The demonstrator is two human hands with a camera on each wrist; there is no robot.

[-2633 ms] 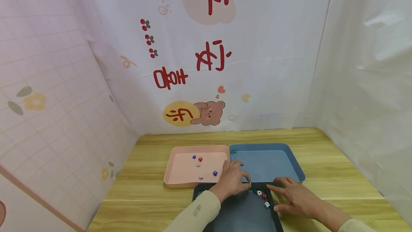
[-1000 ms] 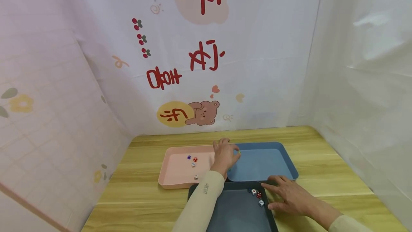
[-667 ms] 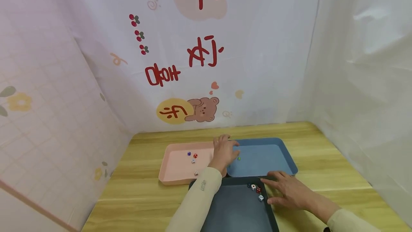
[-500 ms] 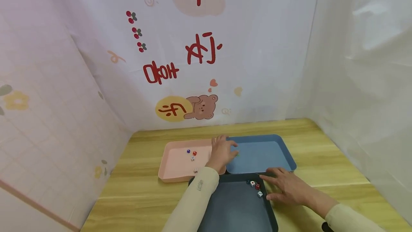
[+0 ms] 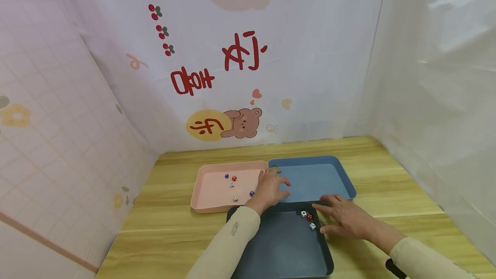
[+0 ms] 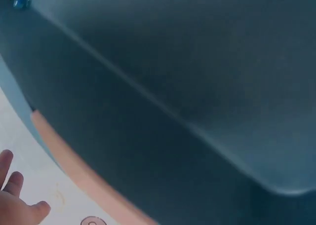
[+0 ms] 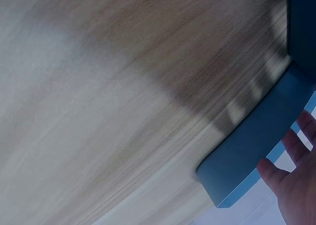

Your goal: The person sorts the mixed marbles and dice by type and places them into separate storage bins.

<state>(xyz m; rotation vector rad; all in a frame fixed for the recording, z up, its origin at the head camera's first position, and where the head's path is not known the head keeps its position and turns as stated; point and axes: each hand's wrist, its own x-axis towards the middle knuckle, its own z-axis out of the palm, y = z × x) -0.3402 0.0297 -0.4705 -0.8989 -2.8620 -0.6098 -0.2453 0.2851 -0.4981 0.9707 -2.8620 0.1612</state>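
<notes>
My left hand (image 5: 268, 189) hovers over the border between the pink tray (image 5: 209, 199) and the blue tray (image 5: 310, 184). Its thumb and fingers are spread, with nothing between them. A small green die (image 5: 277, 175) shows by its fingers in the blue tray. Several dice lie in the pink tray, among them a red die (image 5: 234, 178) and a blue die (image 5: 252, 193). At the right edge of the dark tray (image 5: 284, 244), my right hand (image 5: 346, 218) rests with relaxed fingers. Close to it are a white die (image 5: 312, 226) and a dark red die (image 5: 309, 217).
The trays stand together on a wood-grain table (image 5: 155, 236). A white printed cloth (image 5: 317, 76) hangs behind and along the sides. A black band (image 5: 394, 268) shows near the right wrist.
My left hand went from the dark tray to the blue tray with a small yellow-green die pinched, and let it go there. It has since drawn back slightly. My right hand stays by the dark tray.
</notes>
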